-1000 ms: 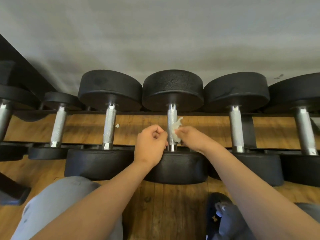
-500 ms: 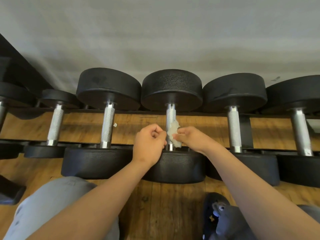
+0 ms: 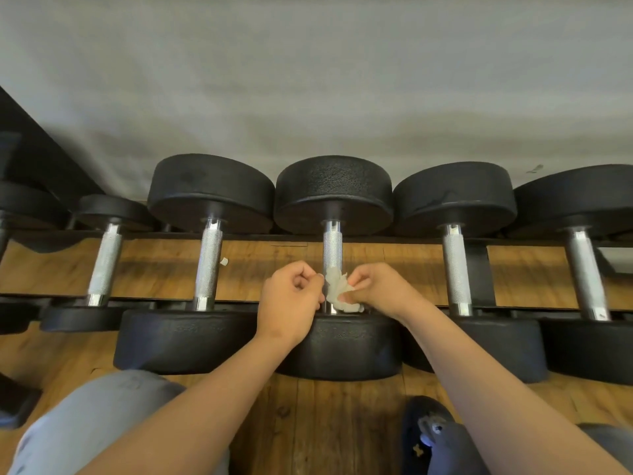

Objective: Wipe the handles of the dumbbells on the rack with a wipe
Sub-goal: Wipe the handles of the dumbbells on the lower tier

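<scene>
At the lower end of the handle (image 3: 332,248) of the middle dumbbell (image 3: 334,193), just above its near weight, I see the wipe (image 3: 337,293) crumpled against the metal. The right hand (image 3: 380,289) pinches the wipe between thumb and fingertips. The left hand (image 3: 291,296) sits just beside the handle on the opposite side, fingers curled inward; I cannot tell whether it grips anything. The dumbbell lies on the rack (image 3: 164,301) in a row with others. A small white scrap (image 3: 224,261) shows beside the next handle to the left.
</scene>
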Tool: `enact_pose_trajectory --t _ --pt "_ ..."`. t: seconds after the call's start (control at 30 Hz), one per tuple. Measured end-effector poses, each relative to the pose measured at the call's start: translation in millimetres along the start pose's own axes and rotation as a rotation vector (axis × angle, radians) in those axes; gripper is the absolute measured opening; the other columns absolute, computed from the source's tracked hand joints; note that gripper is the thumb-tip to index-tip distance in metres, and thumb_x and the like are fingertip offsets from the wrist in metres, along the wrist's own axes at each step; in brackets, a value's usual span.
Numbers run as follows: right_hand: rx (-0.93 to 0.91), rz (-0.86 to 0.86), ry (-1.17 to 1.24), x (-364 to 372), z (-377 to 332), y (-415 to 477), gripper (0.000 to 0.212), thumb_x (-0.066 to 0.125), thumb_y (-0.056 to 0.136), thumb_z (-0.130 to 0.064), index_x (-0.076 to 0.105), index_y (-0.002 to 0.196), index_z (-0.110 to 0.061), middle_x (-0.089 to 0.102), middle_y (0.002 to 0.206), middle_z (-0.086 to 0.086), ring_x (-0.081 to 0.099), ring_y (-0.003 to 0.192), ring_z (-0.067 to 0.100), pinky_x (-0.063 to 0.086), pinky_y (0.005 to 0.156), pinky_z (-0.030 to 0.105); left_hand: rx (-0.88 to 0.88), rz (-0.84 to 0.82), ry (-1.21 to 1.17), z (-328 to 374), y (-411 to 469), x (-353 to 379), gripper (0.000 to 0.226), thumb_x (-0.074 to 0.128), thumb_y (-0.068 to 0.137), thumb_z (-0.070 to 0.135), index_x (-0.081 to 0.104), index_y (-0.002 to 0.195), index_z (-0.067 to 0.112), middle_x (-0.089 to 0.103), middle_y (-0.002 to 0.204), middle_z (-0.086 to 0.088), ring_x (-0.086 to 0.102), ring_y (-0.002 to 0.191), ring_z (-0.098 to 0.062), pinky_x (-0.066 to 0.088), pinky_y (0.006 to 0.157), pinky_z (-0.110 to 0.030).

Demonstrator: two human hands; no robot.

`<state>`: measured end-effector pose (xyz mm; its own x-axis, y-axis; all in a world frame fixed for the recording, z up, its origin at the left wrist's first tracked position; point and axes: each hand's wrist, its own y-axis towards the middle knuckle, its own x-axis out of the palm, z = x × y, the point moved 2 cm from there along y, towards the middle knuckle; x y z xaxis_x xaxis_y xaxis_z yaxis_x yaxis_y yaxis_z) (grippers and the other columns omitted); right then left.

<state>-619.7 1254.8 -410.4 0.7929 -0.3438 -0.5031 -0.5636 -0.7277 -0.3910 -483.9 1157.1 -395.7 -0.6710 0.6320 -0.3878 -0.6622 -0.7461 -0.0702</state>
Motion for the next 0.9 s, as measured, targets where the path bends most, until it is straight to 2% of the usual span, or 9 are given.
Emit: enact_pose_trajectory --t 0.13,0.23,0.3,0.4,0.5,0.57,0.67,0.77,0.9 --pt "0.036 0.06 0.147 -1 2 -1 0.015 0.076 0.082 -0.012 0.063 0.088 -0.007 0.069 0.087 0.003 0.064 0.076 0.008 0.049 0.062 0.017 -0.004 0.002 0.012 0 0 0 0.018 0.059 0.092 0.013 0.064 0.075 0.012 0.069 0.066 0.0 0.067 0.066 -0.012 0.058 0.077 -0.042" --pt "0.082 -0.065 0.022 0 0 -4 0.016 0.076 0.083 -0.022 0.067 0.073 -0.014 0.069 0.085 0.002 0.064 0.087 0.012 0.042 0.067 0.019 0.0 0.0 0.015 -1 -1 0 0.018 0.059 0.092 0.013 0.064 0.075 0.013 0.068 0.065 0.0 0.066 0.065 -0.011 0.058 0.077 -0.042" --pt "0.111 -0.138 -0.071 -1 -3 -5 0.014 0.075 0.084 -0.025 0.072 0.077 -0.013 0.068 0.083 -0.001 0.062 0.088 0.011 0.038 0.066 0.018 0.001 0.0 0.018 -1 -1 0 0.018 0.059 0.092 0.013 0.064 0.075 0.013 0.068 0.065 0.0 0.066 0.065 -0.012 0.058 0.076 -0.042" --pt "0.131 -0.133 -0.132 -1 -7 1 0.013 0.075 0.084 -0.021 0.074 0.086 -0.009 0.065 0.075 -0.003 0.059 0.078 0.009 0.041 0.068 0.022 0.0 0.002 0.016 0 -1 0 0.019 0.059 0.093 0.013 0.064 0.075 0.013 0.068 0.065 0.0 0.065 0.064 -0.01 0.058 0.075 -0.039" --pt "0.185 -0.096 -0.056 2 -8 5 0.013 0.077 0.082 -0.017 0.071 0.087 -0.007 0.067 0.068 -0.002 0.063 0.067 0.007 0.048 0.07 0.024 -0.002 0.003 0.004 0 -1 -1 0.019 0.059 0.093 0.012 0.064 0.075 0.011 0.068 0.065 0.0 0.066 0.064 -0.01 0.058 0.074 -0.038" --pt "0.194 -0.039 0.048 3 -5 7 0.01 0.078 0.08 -0.014 0.071 0.083 -0.007 0.072 0.073 0.002 0.068 0.073 0.01 0.054 0.078 0.029 -0.003 0.003 -0.003 0 0 0 0.019 0.059 0.093 0.011 0.064 0.074 0.011 0.068 0.065 0.0 0.066 0.065 -0.011 0.058 0.074 -0.038" --pt "0.178 0.12 0.227 2 -4 10 0.009 0.078 0.08 -0.012 0.071 0.082 -0.006 0.073 0.082 0.006 0.069 0.084 0.016 0.054 0.088 0.033 -0.001 0.006 0.0 1 -1 -1 0.019 0.058 0.092 0.011 0.064 0.074 0.012 0.068 0.065 0.001 0.067 0.065 -0.012 0.059 0.074 -0.038" --pt "0.133 0.297 0.413 3 -12 18 0.008 0.078 0.079 -0.009 0.071 0.078 -0.011 0.071 0.082 0.003 0.068 0.087 0.018 0.053 0.086 0.031 -0.002 0.005 0.008 0 -1 -1 0.019 0.058 0.093 0.011 0.064 0.075 0.012 0.068 0.064 0.002 0.066 0.065 -0.011 0.058 0.074 -0.036" --pt "0.078 0.508 0.552 0 -26 35 0.01 0.079 0.078 -0.011 0.071 0.074 -0.017 0.07 0.084 0.0 0.064 0.083 0.013 0.047 0.073 0.021 -0.005 0.01 -0.003 1 -2 0 0.02 0.058 0.092 0.011 0.064 0.074 0.013 0.067 0.064 0.001 0.065 0.065 -0.011 0.057 0.073 -0.034"
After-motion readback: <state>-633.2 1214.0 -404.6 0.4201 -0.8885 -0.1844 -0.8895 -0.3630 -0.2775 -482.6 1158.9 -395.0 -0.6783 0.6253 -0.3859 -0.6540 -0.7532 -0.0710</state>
